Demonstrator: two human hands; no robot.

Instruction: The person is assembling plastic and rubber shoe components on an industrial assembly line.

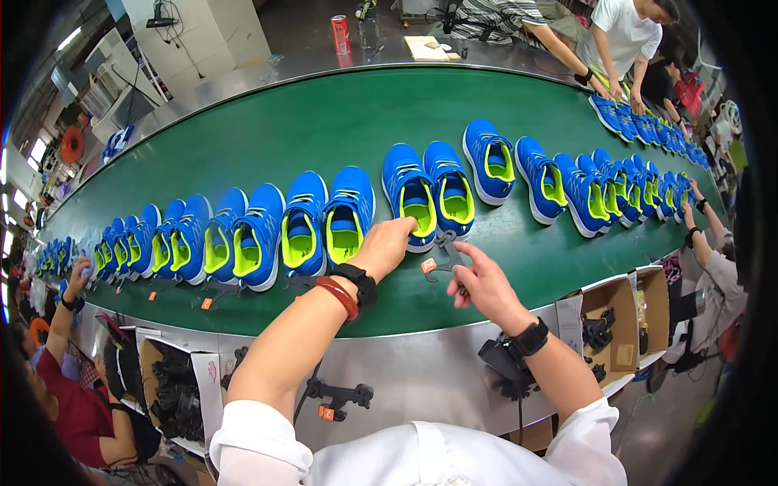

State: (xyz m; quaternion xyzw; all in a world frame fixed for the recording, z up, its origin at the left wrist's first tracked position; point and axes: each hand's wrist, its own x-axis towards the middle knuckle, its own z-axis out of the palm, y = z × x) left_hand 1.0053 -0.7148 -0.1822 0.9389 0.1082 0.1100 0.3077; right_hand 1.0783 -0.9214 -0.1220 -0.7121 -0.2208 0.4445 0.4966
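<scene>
A pair of blue shoes with lime-green linings stands before me, a left shoe [402,174] and a right shoe [445,166], toes pointing away. My left hand [386,248] pinches the heel rim of the left shoe; its fingertips are partly hidden. Behind the two heels is a dark grey plastic shoe hanger [446,247] with an orange sticker. My right hand [487,285] is beside this hanger, index finger stretched toward its end and thumb apart. The other fingers curl, and a small dark spot among them is too small to name.
Rows of blue shoes [305,215] run along the green belt [267,121] on both sides. Loose hangers [339,394] and a dark handheld device [504,356] lie on the metal ledge. Boxes [624,340] of hangers flank me. Co-workers handle shoes at the left, right and far right.
</scene>
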